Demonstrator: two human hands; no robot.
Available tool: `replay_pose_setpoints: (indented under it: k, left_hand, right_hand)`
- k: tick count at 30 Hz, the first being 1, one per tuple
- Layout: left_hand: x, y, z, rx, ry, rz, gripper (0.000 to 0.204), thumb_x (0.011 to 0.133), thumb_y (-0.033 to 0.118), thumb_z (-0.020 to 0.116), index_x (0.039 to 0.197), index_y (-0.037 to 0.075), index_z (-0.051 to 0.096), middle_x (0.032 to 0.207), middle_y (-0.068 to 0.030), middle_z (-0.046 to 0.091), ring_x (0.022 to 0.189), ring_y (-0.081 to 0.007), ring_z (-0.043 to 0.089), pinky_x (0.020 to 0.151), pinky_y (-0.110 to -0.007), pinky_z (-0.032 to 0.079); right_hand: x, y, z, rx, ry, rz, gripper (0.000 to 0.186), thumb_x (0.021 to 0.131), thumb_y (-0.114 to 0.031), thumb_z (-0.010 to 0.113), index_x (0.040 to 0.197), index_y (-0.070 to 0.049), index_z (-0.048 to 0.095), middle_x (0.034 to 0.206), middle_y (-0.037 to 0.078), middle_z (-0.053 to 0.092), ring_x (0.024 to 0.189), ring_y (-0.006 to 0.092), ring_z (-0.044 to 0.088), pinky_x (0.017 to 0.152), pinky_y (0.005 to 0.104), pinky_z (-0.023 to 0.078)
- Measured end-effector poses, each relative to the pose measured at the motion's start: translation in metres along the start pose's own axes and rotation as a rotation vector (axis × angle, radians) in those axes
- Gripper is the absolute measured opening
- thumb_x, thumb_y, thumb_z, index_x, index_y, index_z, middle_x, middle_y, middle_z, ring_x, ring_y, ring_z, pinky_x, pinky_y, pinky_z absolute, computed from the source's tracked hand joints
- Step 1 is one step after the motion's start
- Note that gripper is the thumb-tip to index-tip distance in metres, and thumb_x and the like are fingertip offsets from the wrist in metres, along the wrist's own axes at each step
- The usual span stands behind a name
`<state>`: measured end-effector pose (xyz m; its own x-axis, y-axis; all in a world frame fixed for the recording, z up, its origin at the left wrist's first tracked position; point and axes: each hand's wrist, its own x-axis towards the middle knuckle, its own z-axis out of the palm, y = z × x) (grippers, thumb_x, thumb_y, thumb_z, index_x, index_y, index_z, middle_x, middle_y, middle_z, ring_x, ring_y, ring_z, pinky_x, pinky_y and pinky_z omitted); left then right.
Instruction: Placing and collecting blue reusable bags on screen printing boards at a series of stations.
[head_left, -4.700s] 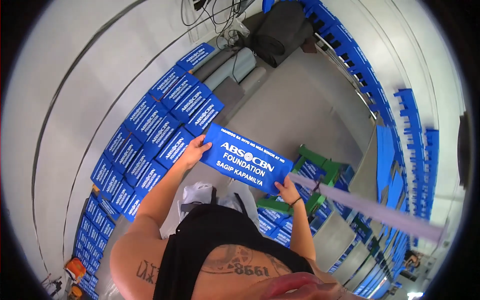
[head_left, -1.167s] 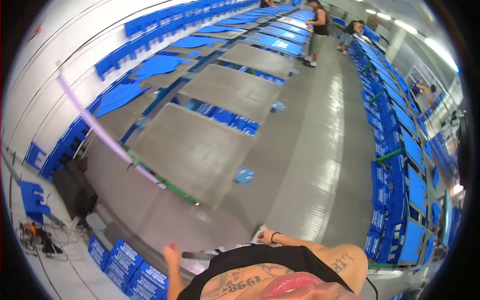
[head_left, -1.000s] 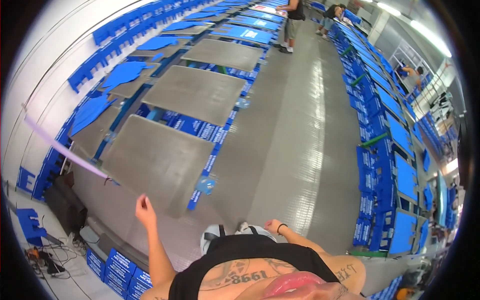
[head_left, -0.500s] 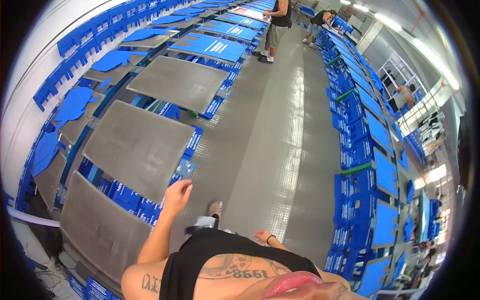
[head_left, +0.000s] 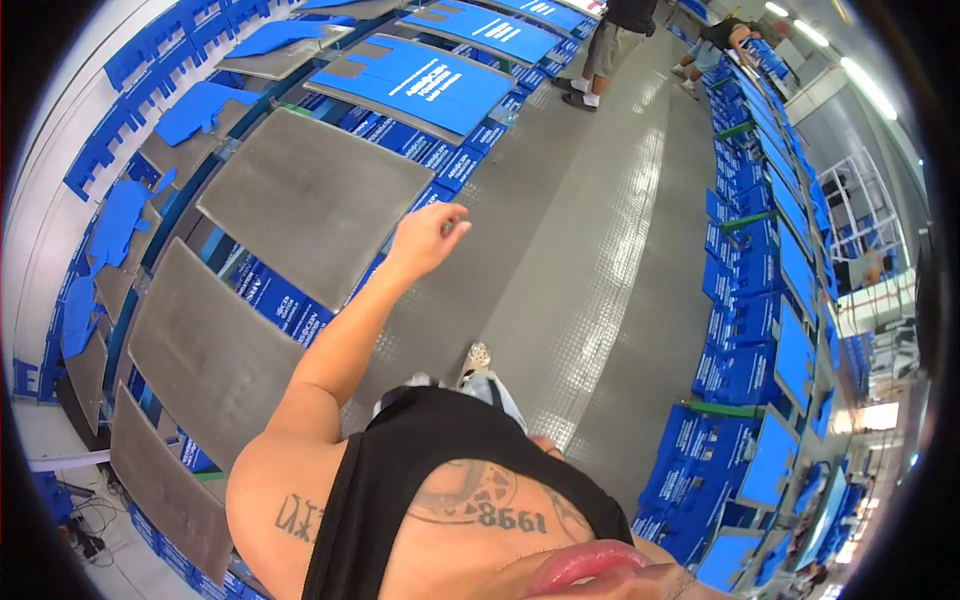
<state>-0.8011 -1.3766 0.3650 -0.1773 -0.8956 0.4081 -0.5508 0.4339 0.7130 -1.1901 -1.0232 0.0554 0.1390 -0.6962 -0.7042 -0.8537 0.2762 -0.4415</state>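
Observation:
My left hand (head_left: 430, 238) is held out over the walkway, close to the right edge of a bare grey printing board (head_left: 318, 205). Its fingers are loosely curled, the thumb stands apart from them, and nothing shows in its grasp. Low beside my body only a sliver of my right hand (head_left: 543, 443) shows; its fingers are hidden. Just beyond the bare board, a blue cut fabric panel (head_left: 420, 85) with white print lies flat on another board.
Two more bare boards (head_left: 205, 350) line the left row. Blue printed panels (head_left: 690, 450) hang along the right row, with green bars (head_left: 728, 409) sticking out. Up the grey aisle (head_left: 545, 260) stands a person (head_left: 605, 50); another person (head_left: 725, 38) bends over the right row.
I have moved forward along the aisle, and the boards have shifted nearer. My left arm has swung forward and up. My right hand has dropped mostly out of sight.

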Motion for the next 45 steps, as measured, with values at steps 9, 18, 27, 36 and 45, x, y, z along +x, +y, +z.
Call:
replay_pose_setpoints:
  k: [9,18,27,36,45]
  left_hand:
    - [0.149,-0.108,0.079,0.285,0.100,-0.337,0.036,0.081,0.027,0.071,0.112,0.010,0.064,0.101,-0.0083,0.064,0.094,-0.0287,0.061,0.082,-0.041,0.050]
    - [0.249,-0.201,0.116,0.502,0.006,-0.492,0.052,0.072,0.025,0.078,0.119,0.012,0.060,0.125,-0.0085,0.052,0.117,-0.0304,0.048,0.091,-0.043,0.046]
    - [0.298,-0.192,0.091,0.065,0.504,-0.638,0.013,0.086,-0.002,0.059,0.097,0.002,0.063,0.094,-0.0130,0.065,0.083,-0.0271,0.066,0.072,-0.032,0.052]
    - [0.336,-0.153,0.127,0.157,0.927,-0.765,0.013,0.082,-0.005,0.065,0.094,-0.002,0.066,0.100,-0.0104,0.069,0.086,-0.0161,0.067,0.072,-0.026,0.053]
    - [0.347,-0.127,0.132,0.104,1.249,-0.708,0.009,0.084,-0.006,0.061,0.093,-0.002,0.064,0.103,-0.0094,0.067,0.083,-0.0103,0.060,0.070,-0.020,0.046]
  right_hand:
    - [0.238,-0.120,-0.349,0.536,0.128,-0.137,0.019,0.091,-0.020,0.064,0.105,-0.007,0.065,0.085,0.002,0.068,0.069,0.0114,0.063,0.060,0.0259,0.051]
    - [0.379,-0.333,-0.553,0.609,-0.075,-0.448,0.028,0.095,-0.019,0.060,0.119,-0.005,0.058,0.099,0.007,0.068,0.079,0.0118,0.064,0.067,0.0230,0.050]
    - [0.529,-0.469,-0.701,0.755,-0.128,-0.194,0.078,0.090,-0.055,0.057,0.141,-0.008,0.021,0.106,0.025,0.063,0.080,0.0329,0.069,0.065,0.0383,0.059]
    - [0.630,-0.522,-0.754,0.687,-0.388,-0.208,0.040,0.087,0.003,0.064,0.121,-0.005,0.045,0.092,0.013,0.063,0.081,0.0214,0.066,0.067,0.0294,0.058]
    - [0.583,-0.516,-0.790,0.815,-0.547,-0.535,0.043,0.083,0.006,0.059,0.124,-0.003,0.048,0.076,0.001,0.056,0.064,0.0105,0.055,0.056,0.0231,0.045]
